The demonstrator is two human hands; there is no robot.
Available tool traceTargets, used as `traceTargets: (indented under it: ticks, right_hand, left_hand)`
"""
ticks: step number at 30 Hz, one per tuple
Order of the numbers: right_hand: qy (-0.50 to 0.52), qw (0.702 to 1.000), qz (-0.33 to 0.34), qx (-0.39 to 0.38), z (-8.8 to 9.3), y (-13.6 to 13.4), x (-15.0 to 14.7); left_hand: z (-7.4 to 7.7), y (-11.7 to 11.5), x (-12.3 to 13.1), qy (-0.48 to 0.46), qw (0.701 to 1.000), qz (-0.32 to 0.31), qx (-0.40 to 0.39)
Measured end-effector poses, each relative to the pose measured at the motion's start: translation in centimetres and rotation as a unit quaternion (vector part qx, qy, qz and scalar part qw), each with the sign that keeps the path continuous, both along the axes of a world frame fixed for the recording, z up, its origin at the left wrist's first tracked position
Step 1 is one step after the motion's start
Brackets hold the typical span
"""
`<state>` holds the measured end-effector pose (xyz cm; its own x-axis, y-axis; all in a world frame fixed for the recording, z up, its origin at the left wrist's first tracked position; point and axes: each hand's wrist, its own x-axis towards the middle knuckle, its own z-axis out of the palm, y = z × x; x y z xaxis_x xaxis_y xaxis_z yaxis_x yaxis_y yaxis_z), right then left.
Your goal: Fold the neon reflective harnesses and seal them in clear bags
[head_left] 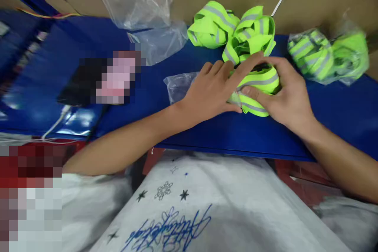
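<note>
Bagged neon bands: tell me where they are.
In the head view, the bagged neon bands lie far right on the blue table, beyond the right hand, beside the loose bands.

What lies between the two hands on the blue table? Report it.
In the head view, a folded neon-yellow reflective strap lies between the left hand and the right hand; both touch it.

The folded strap (260, 82) is neon yellow-green with one grey stripe along its middle. The loose straps (233, 27) behind have the same colours, also the bagged straps (325, 55) in clear plastic. The tabletop (339, 114) is deep blue, the shirt (236, 189) white with blue script and dark stars
</note>
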<state>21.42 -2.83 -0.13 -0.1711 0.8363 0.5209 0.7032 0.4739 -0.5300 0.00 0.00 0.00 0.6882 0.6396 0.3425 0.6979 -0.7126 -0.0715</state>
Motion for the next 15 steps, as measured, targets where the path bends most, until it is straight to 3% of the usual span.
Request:
traceTargets:
  ticks: [4,10,13,15]
  right_hand:
    - [-0.037,0.999,0.013,0.014,0.1,-0.3,-0.4]
    - [-0.07,0.996,0.043,0.036,0.9,-0.8,-1.4]
    - [-0.075,0.992,0.088,0.049,0.3,-0.7,-0.6]
    - [-0.095,0.985,0.13,0.067,-0.2,-0.6,0.3]
  left_hand:
    - [0.9,-0.8,0.0,-0.004,1.0,-0.019,0.021]
    - [-0.3,-0.5,1.1,-0.051,0.996,-0.062,0.044]
    - [0.0,-0.5,0.4,-0.103,0.991,-0.08,0.0]
    - [0.9,-0.5,-0.7,-0.143,0.978,-0.139,-0.068]
